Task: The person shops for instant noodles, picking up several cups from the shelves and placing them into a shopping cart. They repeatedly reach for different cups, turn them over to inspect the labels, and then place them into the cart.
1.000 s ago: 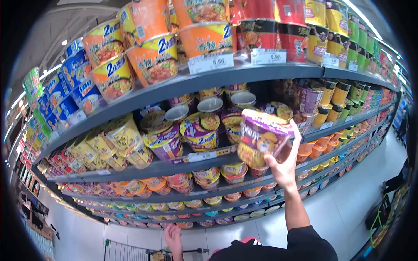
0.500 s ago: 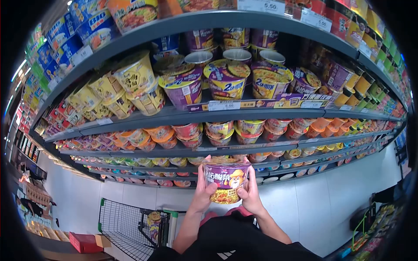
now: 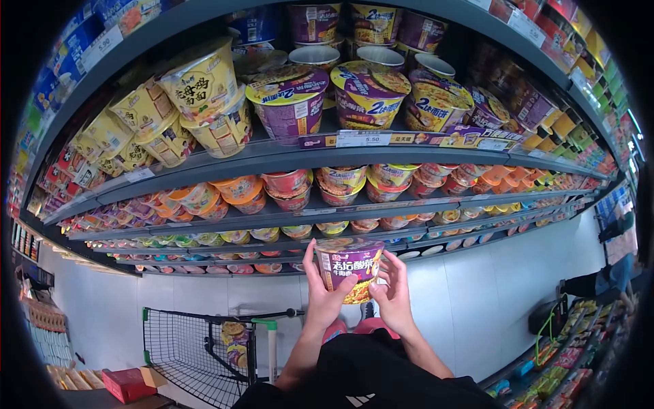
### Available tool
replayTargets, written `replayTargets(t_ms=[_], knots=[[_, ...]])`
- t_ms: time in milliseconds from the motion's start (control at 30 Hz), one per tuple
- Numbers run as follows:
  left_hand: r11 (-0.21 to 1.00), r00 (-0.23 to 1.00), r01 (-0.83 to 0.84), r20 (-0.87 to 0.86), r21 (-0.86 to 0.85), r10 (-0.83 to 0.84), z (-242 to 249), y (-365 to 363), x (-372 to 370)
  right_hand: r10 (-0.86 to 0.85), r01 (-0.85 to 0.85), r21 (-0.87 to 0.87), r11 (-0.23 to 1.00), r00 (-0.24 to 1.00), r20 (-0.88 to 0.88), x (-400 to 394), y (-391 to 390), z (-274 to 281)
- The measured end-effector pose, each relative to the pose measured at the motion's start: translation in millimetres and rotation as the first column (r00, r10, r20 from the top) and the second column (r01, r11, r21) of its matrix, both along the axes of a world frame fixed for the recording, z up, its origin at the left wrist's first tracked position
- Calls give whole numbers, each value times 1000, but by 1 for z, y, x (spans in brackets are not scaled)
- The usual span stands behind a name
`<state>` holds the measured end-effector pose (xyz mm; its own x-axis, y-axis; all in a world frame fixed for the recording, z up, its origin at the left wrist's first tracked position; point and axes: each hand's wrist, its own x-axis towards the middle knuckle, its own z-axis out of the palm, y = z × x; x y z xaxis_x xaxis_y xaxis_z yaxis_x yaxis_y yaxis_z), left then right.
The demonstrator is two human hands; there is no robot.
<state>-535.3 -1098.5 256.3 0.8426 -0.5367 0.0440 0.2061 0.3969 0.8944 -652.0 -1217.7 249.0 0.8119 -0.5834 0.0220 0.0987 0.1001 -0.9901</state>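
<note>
Between my hands, in front of my chest, is a purple and yellow instant noodle tub [image 3: 349, 271] with a noodle picture low on its side. My left hand [image 3: 323, 296] grips its left side, thumb across the front and fingers up along the wall. On the opposite side, my right hand [image 3: 393, 290] holds it with bent fingers on the wall and the thumb at the lower front. The tub's lid tilts a little toward me. Similar purple tubs [image 3: 372, 95] stand on the shelf ahead, above my hands.
A shelf rack [image 3: 225, 162] curves across the view, with yellow noodle tubs [image 3: 204, 92] at left and orange tubs [image 3: 235, 194] lower down. A wire shopping cart [image 3: 191, 347] with noodle tubs in it stands at my left. A red box [image 3: 126, 385] is beyond it.
The tub has turned in my hands, so its large lettering now faces me more and the cartoon figure is out of sight. My view has shifted, and the shelf tubs look closer.
</note>
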Motion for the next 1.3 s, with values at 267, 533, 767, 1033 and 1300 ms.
replayTargets(t_ms=[267,533,767,1033,1300], knots=[[996,992,83,91,43,-86,-1,-21,-11,-28,31,-197,980,999,18,-1,3,15],[990,983,55,166,131,-76,19,-13,-3,-96,-62,562,825,964,246,-5,-18,-1],[983,976,184,121,-13,-181,22,-11,5,-50,-96,502,860,961,271,-2,-11,-1],[951,952,305,37,-40,-304,15,-23,-7,5,-111,372,921,962,274,-11,-13,-2],[945,947,322,21,-60,-321,16,-45,-18,-22,-24,187,982,970,243,-28,-29,-13]])
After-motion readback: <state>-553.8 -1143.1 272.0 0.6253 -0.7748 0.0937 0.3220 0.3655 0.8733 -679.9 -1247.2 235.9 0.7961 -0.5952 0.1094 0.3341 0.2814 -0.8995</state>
